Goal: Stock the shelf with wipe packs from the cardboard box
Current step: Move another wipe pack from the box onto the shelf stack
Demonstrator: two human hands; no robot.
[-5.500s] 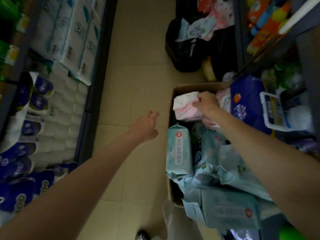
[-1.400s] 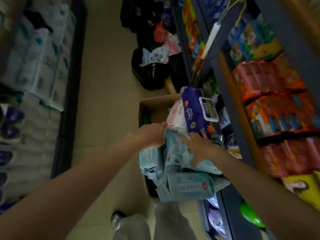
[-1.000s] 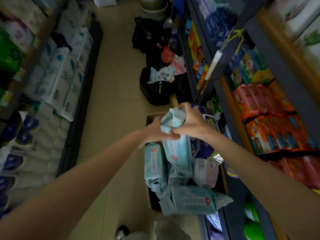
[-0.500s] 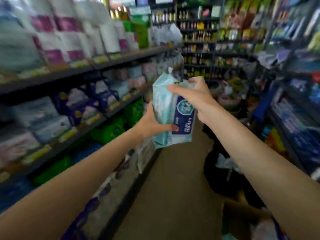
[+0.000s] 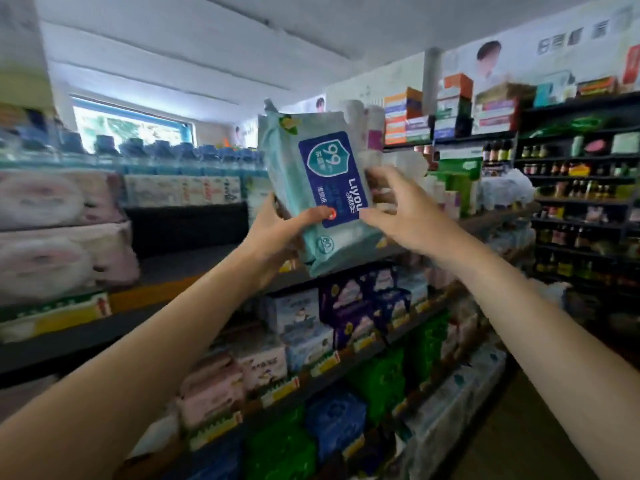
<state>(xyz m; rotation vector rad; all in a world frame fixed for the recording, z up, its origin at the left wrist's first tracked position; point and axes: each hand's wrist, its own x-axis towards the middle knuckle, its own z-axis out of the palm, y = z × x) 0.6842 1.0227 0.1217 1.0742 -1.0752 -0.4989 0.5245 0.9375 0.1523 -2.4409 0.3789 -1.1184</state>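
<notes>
You have one teal wipe pack [image 5: 318,195] raised in front of the upper shelf [image 5: 194,265], standing on end and tilted, its blue label turned toward you; the carry is done and the placing step is in hand, with the pack not yet on the shelf. Your left hand [image 5: 273,233] grips the pack's lower left corner, thumb across the front face just beside the label, the other fingers hidden behind the pack; your right hand [image 5: 401,216] sits at the pack's lower right edge with fingers spread and only lightly curled, the thumb tip touching the label's edge; whether those fingers bear on the back of the pack cannot be told, so the left hand appears to carry most of the load. The upper shelf shows a dark open gap directly behind and left of the pack, bounded on the left by pink tissue bundles [image 5: 59,233] and backed by a row of pale packs [image 5: 180,190] further in; the shelf's front edge runs just below the pack. The cardboard box is out of view. The next move, as judged, calls for turning the pack to match the facing of neighbouring stock, easing it over the shelf's front edge into the gap, and letting go only once it rests; the soft pack may sag or tip if set down on its narrow end.
</notes>
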